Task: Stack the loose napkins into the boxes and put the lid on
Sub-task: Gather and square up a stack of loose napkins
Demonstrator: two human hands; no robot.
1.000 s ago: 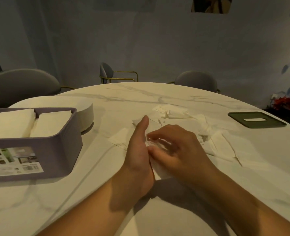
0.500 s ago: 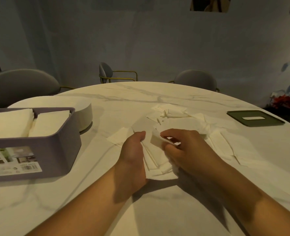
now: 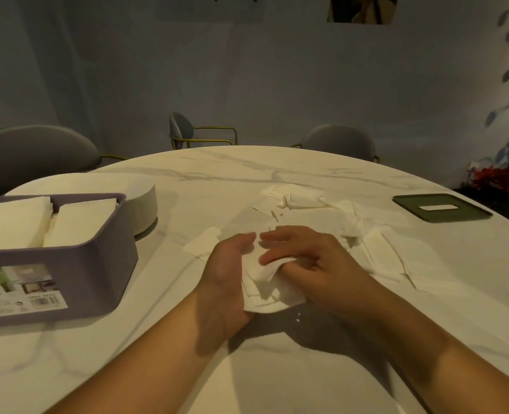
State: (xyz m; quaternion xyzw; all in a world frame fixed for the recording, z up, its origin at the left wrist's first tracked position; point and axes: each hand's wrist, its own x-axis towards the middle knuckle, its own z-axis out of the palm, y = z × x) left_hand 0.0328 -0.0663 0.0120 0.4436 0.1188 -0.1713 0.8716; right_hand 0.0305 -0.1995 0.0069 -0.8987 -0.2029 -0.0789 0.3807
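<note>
Gathering: the step in hand looks like squaring up a small bundle of napkins (image 3: 265, 286) between both hands, near the middle of the table (image 3: 277, 377).
Left side: the left hand (image 3: 226, 276) stands on its edge, cupped against the bundle's left flank with the thumb up; its fingers are hidden behind the paper.
Right side: the right hand (image 3: 313, 259) lies over the top, fingers curled down onto the sheets and pinching them against the left palm.
Bundle: edges ragged and a corner sticking out near the wrists, so I would tap it flat on the table before lifting.
Loose napkins (image 3: 378, 252): strewn to the right and far side of the hands, some crumpled; they are better smoothed first, or they will not lie flat.
Purple box (image 3: 98, 264): near left, well apart from the hands, already holding two stacks (image 3: 47, 222) side by side.
Carry: thin paper slips and fans, so keep both hands pressed together until over the box.
Dark lid (image 3: 441, 208): far right, lying flat, not yet needed.
</note>
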